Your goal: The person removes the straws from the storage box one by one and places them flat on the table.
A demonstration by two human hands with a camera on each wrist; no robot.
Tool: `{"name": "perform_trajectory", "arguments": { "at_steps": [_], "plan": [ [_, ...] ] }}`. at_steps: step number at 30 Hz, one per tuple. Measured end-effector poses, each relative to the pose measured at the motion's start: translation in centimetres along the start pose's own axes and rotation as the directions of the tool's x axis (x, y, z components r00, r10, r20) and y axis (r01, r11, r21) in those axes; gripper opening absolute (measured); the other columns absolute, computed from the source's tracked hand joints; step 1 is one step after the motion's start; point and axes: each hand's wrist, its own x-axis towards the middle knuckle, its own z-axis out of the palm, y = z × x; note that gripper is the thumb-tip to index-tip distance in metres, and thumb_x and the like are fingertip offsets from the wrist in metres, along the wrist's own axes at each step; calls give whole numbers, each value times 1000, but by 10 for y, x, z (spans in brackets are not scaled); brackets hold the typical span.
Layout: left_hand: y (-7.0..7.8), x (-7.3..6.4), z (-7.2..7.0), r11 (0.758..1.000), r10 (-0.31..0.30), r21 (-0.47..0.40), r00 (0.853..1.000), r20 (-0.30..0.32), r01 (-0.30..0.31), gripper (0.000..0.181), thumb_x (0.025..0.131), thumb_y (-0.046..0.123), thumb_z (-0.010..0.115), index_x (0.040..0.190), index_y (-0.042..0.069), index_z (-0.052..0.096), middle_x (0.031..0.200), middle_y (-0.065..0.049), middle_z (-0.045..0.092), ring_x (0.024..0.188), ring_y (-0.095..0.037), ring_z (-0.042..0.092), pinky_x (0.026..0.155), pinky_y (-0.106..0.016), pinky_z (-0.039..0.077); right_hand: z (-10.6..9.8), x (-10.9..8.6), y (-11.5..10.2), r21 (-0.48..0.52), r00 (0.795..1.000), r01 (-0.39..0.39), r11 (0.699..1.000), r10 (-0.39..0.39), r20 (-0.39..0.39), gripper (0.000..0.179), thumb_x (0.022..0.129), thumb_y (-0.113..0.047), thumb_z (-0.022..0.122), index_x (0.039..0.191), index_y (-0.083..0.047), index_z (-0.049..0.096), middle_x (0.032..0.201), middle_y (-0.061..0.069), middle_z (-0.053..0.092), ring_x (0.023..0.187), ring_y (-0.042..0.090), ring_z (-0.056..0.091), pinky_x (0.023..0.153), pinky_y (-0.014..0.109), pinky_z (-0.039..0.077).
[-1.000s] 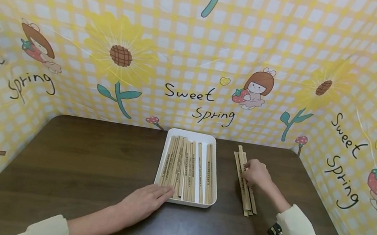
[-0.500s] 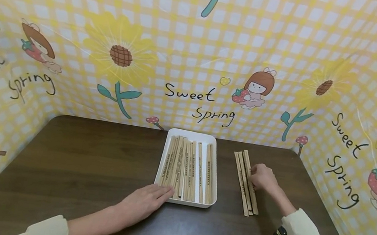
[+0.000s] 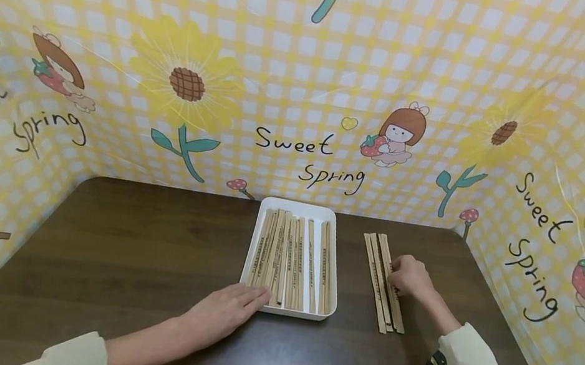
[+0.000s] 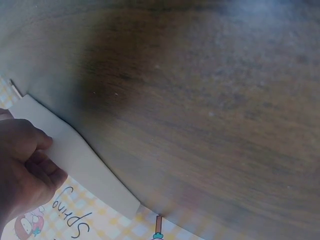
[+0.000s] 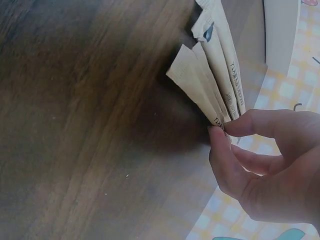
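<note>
In the head view, several slim paper-wrapped straws (image 3: 275,249) with printed brown sleeves lie lengthwise in a white tray (image 3: 284,312). My left hand (image 3: 224,311) holds the tray's near left corner; the left wrist view shows its curled fingers (image 4: 47,172) against the outer wall. To the right of the tray, a few more straws (image 3: 376,277) lie side by side on the table. My right hand (image 3: 411,277) pinches the rightmost paper-wrapped straw (image 5: 195,87) between thumb and finger, with the others close beside it. A dark end shows at one sleeve's opening.
Dark wood table (image 3: 149,230) runs under everything. A yellow checked cloth (image 3: 307,84) with flowers and lettering rises at the back and both sides. The tray's far rim is close to the back cloth.
My right hand has moved slightly right and shifted a straw off the others, so the loose straws now lie more spread and side by side. The left hand and tray stay in place.
</note>
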Motion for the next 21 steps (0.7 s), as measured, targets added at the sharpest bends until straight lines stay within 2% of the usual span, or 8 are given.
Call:
{"name": "perform_trajectory", "arguments": {
  "at_steps": [8, 12, 16, 19, 21],
  "plan": [
    [0, 0, 0, 1000, 1, -1, 1000, -17, -1, 46, 86, -3, 69, 131, -4, 60, 128, -16, 64, 113, -24, 63, 97, -37, 51, 1, 0, 4, 7, 1000, 9, 1000, -9, -10, 45, 82, 0, 57, 124, 16, 56, 116, 35, 60, 59, 20, 67, 53, 31, 58],
    [0, 0, -2, 1000, 1, -1, 1000, -8, -1, 45, 87, -3, 69, 131, -4, 60, 128, -16, 64, 113, -24, 63, 97, -37, 51, 1, -1, 6, 12, 1000, 18, 1000, -18, -9, 48, 81, -1, 56, 126, 16, 56, 100, 28, 65, 58, 19, 65, 54, 31, 59],
    [0, 0, -3, 1000, 2, 5, 1000, -3, -2, 44, 88, -2, 68, 131, -4, 60, 128, -15, 64, 113, -23, 63, 98, -36, 51, -1, -4, 4, 9, 1000, 23, 1000, -23, -8, 49, 83, -4, 56, 128, 17, 53, 106, 31, 63, 58, 19, 65, 55, 32, 59],
    [0, 0, -3, 1000, 4, 8, 1000, -5, -4, 44, 88, -2, 68, 131, -4, 60, 128, -15, 64, 113, -23, 63, 98, -36, 50, -3, -5, 0, 4, 1000, 24, 1000, -24, -6, 50, 85, -6, 56, 130, 16, 50, 87, 26, 65, 49, 14, 58, 49, 30, 54],
    [0, -1, -2, 1000, 4, 10, 1000, -5, -4, 44, 88, -2, 68, 131, -4, 60, 128, -15, 64, 113, -24, 63, 98, -36, 50, -3, -5, -6, 10, 1000, 22, 1000, -22, 4, 50, 87, -5, 56, 132, 15, 49, 69, 16, 60, 46, 13, 55, 48, 30, 53]
  ]
}}
